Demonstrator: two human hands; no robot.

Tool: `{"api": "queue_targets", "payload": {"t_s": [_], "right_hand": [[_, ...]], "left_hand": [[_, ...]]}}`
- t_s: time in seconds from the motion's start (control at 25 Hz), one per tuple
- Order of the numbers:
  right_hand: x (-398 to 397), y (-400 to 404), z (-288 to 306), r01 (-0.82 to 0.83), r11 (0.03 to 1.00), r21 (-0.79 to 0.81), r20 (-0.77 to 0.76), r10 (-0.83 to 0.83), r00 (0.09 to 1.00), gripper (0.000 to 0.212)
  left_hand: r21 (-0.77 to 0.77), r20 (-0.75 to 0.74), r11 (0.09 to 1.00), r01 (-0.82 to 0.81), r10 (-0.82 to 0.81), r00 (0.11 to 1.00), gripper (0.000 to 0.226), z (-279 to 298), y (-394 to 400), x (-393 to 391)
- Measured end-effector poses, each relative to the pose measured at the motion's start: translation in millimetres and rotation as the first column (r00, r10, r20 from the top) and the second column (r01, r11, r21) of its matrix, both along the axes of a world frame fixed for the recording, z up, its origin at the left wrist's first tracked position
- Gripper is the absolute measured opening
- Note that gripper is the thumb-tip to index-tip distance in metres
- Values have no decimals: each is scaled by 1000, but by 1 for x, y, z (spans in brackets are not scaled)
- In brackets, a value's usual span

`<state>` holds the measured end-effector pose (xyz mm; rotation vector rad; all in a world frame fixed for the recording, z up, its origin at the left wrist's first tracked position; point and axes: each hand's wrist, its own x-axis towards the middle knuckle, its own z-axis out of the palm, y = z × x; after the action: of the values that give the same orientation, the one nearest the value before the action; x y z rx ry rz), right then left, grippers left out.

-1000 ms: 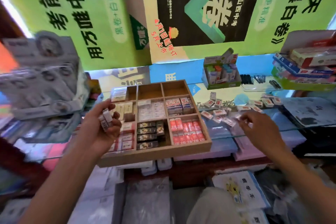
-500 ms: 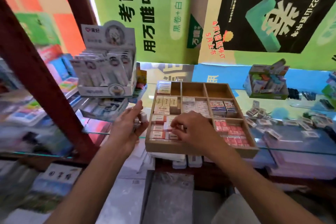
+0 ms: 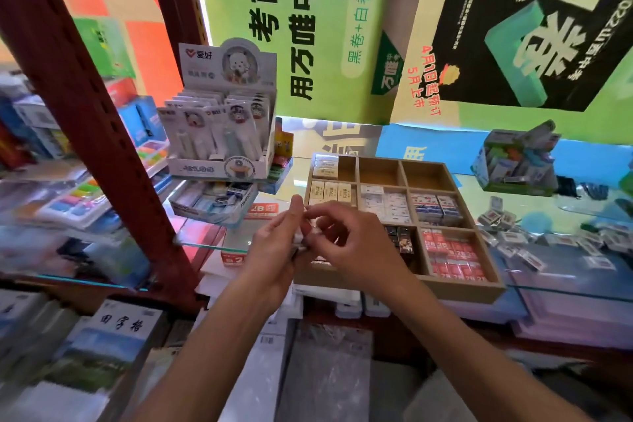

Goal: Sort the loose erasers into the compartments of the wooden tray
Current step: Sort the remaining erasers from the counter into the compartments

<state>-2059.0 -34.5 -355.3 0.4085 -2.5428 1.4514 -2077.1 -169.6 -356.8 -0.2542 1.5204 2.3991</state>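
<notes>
fingers of the left hand [image 3: 274,250] are curled round a small stack of erasers [image 3: 301,239], thumb up, while the right hand [image 3: 352,247] pinches at the top of that stack with thumb and forefinger narrow, both hands meeting over the near left corner of the wooden tray [image 3: 459,288]. tray sits on a glass shelf [image 3: 568,288]; most compartments hold rows of erasers, the two at far middle and far right look bare, and loose erasers [image 3: 507,233] lie scattered just right of it.

wooden tray [image 3: 462,288]: tan | front-right erasers [image 3: 452,255]: red-white | poster [image 3: 308,27]: green, black lettering | post [image 3: 85,89]: dark red
</notes>
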Motion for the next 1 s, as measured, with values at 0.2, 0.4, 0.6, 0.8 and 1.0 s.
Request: {"api": "queue_targets", "payload": {"t_s": [0.2, 0.4, 0.6, 0.8, 1.0], "right_hand": [[-2, 2, -2, 191, 873, -448, 291, -59, 955, 19], [-3, 10, 1, 226, 848, -479, 356, -47, 933, 24], [3, 13, -8, 72, 994, -80, -161, -84, 983, 19], [12, 12, -8, -146, 955, -257, -91, 127, 988, 31], [3, 9, -8, -30, 990, 139, -283, 69, 957, 18]], "left_hand": [[121, 61, 992, -20, 13, 998, 28, -1, -10, -1], [-95, 6, 995, 30, -30, 1000, 21, -7, -17, 2], [-49, 2, 995, 88, -88, 996, 33, -9, -24, 3], [29, 20, 991, 133, -134, 991, 26, -13, -22, 5], [-33, 66, 991, 129, -126, 990, 26, -13, -17, 0]]}}
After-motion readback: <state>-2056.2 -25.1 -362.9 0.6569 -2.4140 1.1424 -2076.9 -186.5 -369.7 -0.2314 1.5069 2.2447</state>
